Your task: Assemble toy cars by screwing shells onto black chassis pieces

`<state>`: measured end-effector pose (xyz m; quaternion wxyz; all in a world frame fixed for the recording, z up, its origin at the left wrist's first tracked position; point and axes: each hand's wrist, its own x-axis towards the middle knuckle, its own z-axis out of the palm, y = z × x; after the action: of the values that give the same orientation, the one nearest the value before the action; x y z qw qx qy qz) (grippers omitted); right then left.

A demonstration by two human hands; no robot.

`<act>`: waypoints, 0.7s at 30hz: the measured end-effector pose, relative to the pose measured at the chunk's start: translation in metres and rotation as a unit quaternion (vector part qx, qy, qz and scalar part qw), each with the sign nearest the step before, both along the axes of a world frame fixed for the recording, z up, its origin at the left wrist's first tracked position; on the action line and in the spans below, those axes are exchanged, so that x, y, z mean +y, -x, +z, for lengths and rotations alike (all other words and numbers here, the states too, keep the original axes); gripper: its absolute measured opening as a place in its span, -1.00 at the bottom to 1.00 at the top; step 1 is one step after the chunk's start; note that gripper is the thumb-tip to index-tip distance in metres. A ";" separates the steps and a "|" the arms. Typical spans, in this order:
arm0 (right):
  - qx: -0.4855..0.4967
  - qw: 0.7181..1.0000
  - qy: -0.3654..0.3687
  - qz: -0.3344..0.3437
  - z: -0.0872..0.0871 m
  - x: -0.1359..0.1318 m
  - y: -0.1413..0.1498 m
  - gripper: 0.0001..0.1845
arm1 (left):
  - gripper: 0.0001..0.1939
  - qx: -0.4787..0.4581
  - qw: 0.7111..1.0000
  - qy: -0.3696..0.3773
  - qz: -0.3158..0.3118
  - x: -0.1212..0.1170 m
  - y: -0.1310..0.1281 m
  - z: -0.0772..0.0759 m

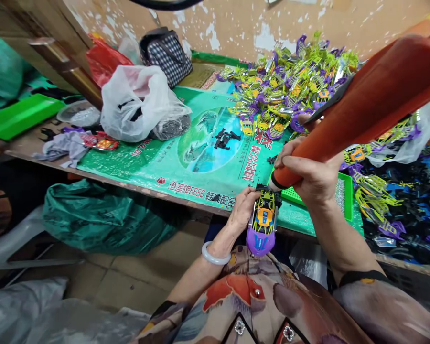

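Note:
My left hand (242, 210) is closed around the side of a toy car (264, 220) with a purple nose, yellow-green cage and orange middle. The car sits just past the table edge, over my lap, nose toward me. In my right hand (315, 177) is a large orange-red power screwdriver (365, 105), gripped near its lower end with a dark lever along its side. Its tip meets the black far end of the car; the exact contact point is too small to make out. Partly behind my right wrist lies a green tray (348, 198) of small metal pieces.
A big heap of yellow-green and purple car shells (283, 91) covers the back right. Black parts (412, 205) spread at far right. Small black pieces (226, 138) lie on the green sheet (146, 167). A white plastic bag (129, 102) and checkered bag (170, 57) stand left.

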<state>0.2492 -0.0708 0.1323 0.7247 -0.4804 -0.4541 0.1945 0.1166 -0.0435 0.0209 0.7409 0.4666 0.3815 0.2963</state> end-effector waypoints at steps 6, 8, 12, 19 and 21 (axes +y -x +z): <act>-0.010 1.000 0.003 0.002 -0.013 0.007 -0.004 -0.87 | -0.81 0.015 1.000 -0.020 -0.012 0.002 0.000 -0.006; -0.017 1.000 0.014 -0.003 -0.014 0.007 -0.004 -0.87 | -0.80 0.010 1.000 -0.005 -0.011 0.002 0.000 -0.008; -0.006 1.000 0.025 0.002 -0.014 0.007 0.001 -0.86 | -0.78 -0.011 1.000 0.021 -0.004 0.000 0.000 -0.007; 0.003 0.999 0.032 0.005 -0.009 0.009 0.010 -0.82 | -0.78 0.012 1.000 0.005 0.002 0.000 0.000 -0.007; 0.003 0.999 0.038 -0.001 -0.008 0.009 0.009 -0.82 | -0.78 0.013 1.000 -0.005 0.000 0.001 0.000 -0.007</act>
<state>0.2398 -0.0622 0.1239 0.7075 -0.5074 -0.4437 0.2123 0.1165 -0.0429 0.0139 0.7334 0.4743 0.3899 0.2919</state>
